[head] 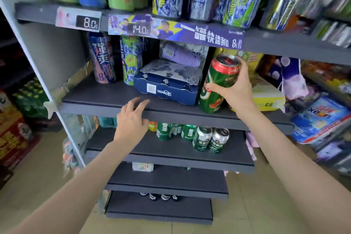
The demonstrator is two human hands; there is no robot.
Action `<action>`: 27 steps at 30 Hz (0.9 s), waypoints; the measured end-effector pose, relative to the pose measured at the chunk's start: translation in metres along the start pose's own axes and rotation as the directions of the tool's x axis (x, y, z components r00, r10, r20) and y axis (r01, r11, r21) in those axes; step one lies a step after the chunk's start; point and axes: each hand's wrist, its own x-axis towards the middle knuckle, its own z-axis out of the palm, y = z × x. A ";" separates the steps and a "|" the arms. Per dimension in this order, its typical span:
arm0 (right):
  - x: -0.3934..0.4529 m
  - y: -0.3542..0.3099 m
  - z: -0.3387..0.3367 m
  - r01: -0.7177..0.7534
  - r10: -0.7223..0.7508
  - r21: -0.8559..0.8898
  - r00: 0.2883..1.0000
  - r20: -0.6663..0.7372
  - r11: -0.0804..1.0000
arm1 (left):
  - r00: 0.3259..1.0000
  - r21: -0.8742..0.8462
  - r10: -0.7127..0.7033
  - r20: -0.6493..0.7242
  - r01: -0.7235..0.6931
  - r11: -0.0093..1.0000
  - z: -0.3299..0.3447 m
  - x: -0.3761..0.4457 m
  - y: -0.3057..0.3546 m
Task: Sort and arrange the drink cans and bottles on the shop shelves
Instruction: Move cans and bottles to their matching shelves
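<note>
While a dark blue cardboard multipack box (167, 89) fills the middle of the grey shelf (106, 99), the right hand (234, 89) grips a tilted green aluminium can with a red top band (218, 83) just right of it; the left hand (131, 119) hovers with fingers spread and holding nothing at the shelf edge. Small green cans (202, 138) stand on the shelf below.

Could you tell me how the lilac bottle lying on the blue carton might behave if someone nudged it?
The lilac bottle lies on its side on the blue carton, so it would probably roll. Its round, smooth-looking body offers little to stop it. It might drop onto the shelf below.
</note>
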 end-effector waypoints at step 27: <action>-0.133 0.121 0.081 -0.151 0.154 -0.035 0.924 0.351 0.988 | 0.989 -0.016 -0.150 0.014 0.151 0.988 0.078 -0.116 -0.064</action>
